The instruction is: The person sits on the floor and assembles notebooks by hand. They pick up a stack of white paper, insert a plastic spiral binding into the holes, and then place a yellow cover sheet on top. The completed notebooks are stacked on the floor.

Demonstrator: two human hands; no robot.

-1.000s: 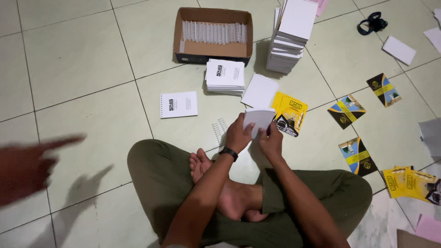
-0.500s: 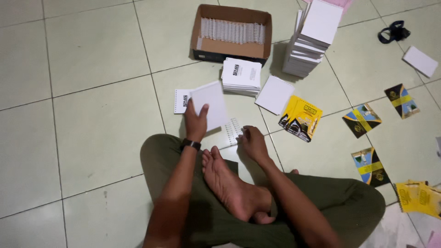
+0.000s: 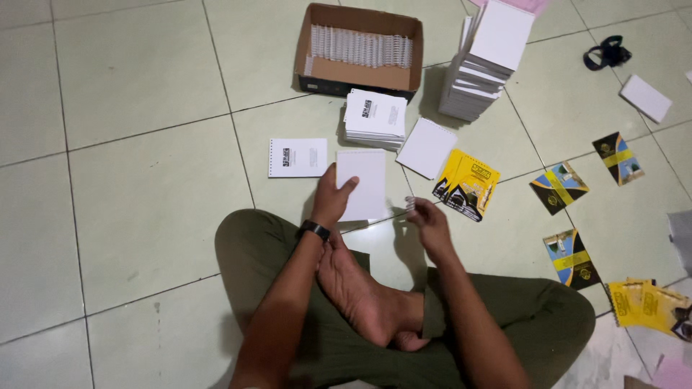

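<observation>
the left hand [image 3: 333, 198] has its fingers clamped on the blank white pad [image 3: 362, 184], long axis pointing away toward the cardboard box [image 3: 358, 50], while the right hand [image 3: 429, 225] pinches a small wire spiral [image 3: 409, 204] just right of the pad's near corner.

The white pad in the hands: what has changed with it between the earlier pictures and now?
A second ago both hands held the white pad together in front of the knees. Now only the left hand holds it, moved left and lower toward the floor. The right hand has let go and pinches a small wire coil in its fingers. The box and the stacks lie as before.
</observation>
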